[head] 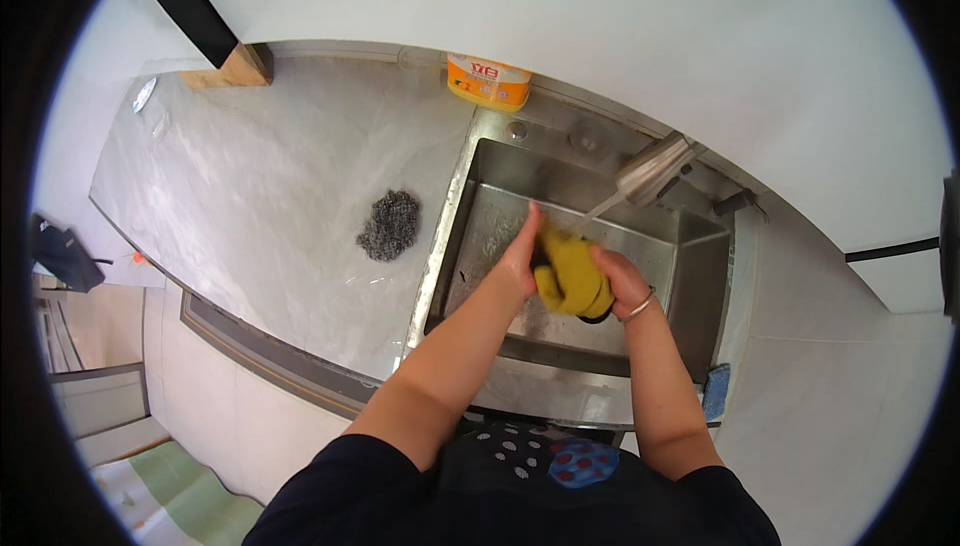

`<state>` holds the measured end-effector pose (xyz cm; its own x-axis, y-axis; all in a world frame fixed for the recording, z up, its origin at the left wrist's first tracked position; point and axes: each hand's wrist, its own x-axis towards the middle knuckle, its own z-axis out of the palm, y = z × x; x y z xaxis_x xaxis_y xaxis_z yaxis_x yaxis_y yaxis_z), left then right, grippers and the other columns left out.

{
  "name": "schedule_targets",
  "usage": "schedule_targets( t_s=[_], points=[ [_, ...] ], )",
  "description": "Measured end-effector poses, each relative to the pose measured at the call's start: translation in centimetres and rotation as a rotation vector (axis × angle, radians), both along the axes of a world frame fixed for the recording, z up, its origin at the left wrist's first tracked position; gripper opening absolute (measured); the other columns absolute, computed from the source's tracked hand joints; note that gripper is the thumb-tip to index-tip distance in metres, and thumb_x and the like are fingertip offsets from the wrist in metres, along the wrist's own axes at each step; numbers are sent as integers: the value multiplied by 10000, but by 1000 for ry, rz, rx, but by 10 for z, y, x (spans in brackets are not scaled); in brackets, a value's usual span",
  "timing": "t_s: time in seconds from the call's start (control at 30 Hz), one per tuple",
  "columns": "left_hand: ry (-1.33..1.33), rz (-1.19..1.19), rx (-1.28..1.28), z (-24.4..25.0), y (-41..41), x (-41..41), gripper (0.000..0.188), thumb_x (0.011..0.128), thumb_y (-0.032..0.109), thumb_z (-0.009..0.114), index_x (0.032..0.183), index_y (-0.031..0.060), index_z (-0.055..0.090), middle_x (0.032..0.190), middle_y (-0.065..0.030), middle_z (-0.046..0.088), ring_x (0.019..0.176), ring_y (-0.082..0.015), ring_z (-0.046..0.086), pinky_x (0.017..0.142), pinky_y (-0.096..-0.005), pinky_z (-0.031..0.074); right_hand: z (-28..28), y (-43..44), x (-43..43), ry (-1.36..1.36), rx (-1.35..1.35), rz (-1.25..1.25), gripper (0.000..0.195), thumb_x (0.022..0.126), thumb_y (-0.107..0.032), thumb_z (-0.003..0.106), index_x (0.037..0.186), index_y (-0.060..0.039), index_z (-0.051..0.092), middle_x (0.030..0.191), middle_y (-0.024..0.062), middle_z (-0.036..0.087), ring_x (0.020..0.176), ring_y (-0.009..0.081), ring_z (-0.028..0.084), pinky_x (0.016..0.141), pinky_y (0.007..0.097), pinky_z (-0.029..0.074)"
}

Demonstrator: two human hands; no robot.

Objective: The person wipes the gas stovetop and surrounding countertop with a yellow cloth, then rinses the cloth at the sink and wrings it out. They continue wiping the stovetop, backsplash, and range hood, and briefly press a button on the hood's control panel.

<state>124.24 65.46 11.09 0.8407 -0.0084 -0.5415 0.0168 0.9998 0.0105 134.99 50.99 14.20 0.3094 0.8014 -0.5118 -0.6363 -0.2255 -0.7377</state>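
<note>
A yellow cloth (574, 272) with dark edging is bunched between my hands above the stainless steel sink (445, 261). My left hand (525, 253) presses its left side, thumb pointing up. On the other side my right hand (621, 280) grips the cloth, its fingers partly hidden. Water runs from the metal faucet (651, 171) towards the cloth's upper end. Some blur hides the cloth's exact shape.
A dark steel-wool scourer (390, 225) lies on the wet grey countertop (285, 193) left of the sink. An orange detergent container (488, 82) stands behind the sink's rear left corner. A blue cloth (716, 393) rests by the front right corner. White cabinets overhang the back.
</note>
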Motion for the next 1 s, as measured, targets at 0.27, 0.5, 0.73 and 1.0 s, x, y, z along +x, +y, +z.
schedule_targets(
  t_s=[0.27,0.5,0.73,1.0],
  points=[
    [46,197,303,-40,-7,47,359,867,402,659,1047,103,576,971,-70,629,860,-227,618,710,-378,531,33,38,-64,-1679,-135,-201,320,811,-271,675,1058,-74,624,1076,146,587,951,299,567,798,389,479],
    [147,220,247,-10,-17,36,415,879,369,639,1124,64,501,1020,-93,590,923,-247,589,759,-402,507,16,55,-38,-1647,-403,51,203,842,-274,602,889,-78,623,978,169,610,895,360,590,746,443,458],
    [144,91,364,5,-30,28,544,920,519,512,1228,70,521,1237,-103,543,1080,-243,559,892,-375,483,-35,61,26,-1278,-498,59,283,860,-242,546,1036,-25,582,1121,215,567,1001,390,555,861,439,437],
    [187,129,209,4,1,38,451,919,540,505,924,91,554,826,-79,596,740,-257,583,697,-390,500,11,21,-62,-1745,0,-131,276,824,-150,616,1081,-61,577,1085,147,515,990,353,463,885,444,383]
  ],
)
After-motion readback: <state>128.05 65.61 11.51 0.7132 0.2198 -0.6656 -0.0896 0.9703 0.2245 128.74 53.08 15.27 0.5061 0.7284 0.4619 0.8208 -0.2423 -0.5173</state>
